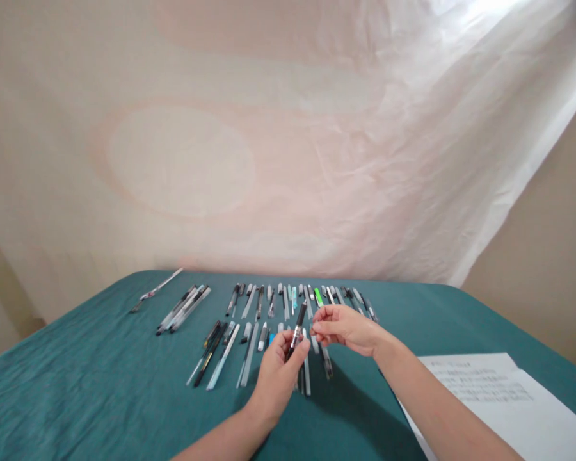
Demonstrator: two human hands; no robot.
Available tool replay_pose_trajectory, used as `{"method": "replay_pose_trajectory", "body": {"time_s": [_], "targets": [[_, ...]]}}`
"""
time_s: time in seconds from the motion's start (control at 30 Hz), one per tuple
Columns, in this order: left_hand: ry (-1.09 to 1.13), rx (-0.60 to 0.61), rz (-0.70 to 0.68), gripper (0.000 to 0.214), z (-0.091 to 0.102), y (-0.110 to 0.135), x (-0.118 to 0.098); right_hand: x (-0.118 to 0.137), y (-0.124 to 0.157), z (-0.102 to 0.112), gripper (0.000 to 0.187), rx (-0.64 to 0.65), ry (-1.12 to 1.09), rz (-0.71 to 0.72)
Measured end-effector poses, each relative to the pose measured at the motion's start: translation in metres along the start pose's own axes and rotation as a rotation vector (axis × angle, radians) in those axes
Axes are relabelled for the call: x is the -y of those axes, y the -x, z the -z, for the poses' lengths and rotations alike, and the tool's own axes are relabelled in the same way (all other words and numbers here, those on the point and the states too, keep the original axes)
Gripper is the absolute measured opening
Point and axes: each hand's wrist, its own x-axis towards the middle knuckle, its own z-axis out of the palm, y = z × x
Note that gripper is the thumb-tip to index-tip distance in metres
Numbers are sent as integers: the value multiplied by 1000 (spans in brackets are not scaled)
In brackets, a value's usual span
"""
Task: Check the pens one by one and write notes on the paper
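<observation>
My left hand is closed around a black pen with a clear, shiny middle section, tilted with its upper end away from me. To its right, my right hand hovers with thumb and fingertips pinched together; whatever may be between them is too small to make out. Below and around both hands lie pen parts in two rows: a far row with a bright green piece, and a near row with a pale blue pen barrel and a black barrel. My left hand hides part of the near row.
A green cloth covers the table. A bundle of pens lies at the left, with a thin white and dark item beyond it. Handwritten paper sheets lie at the right, partly under my right forearm. A pale sheet hangs behind.
</observation>
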Motion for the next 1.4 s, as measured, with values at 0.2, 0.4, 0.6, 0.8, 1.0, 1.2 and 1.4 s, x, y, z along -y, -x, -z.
{"method": "replay_pose_trajectory", "body": {"time_s": [0.2, 0.4, 0.6, 0.8, 1.0, 1.2, 1.4], "targets": [[-53, 14, -5, 39, 3, -1, 1, 1, 3, -18, 30, 43, -49, -4], [-63, 14, -7, 37, 3, 0, 2, 2, 4, -17, 30, 13, -13, -9], [-87, 17, -2, 33, 3, 0, 1, 1, 2, -19, 30, 0, 6, -8], [-101, 38, -17, 33, 4, -1, 1, -5, -1, -18, 30, -10, 25, -14], [-129, 20, -13, 30, 5, 0, 2, 1, 0, -15, 26, -66, 32, 44], [-153, 46, -12, 29, 5, 1, 2, -13, -10, 17, 20, -276, 472, 76], [-172, 59, -7, 28, 5, 0, 4, -41, -24, 39, 6, -362, 721, 64]]}}
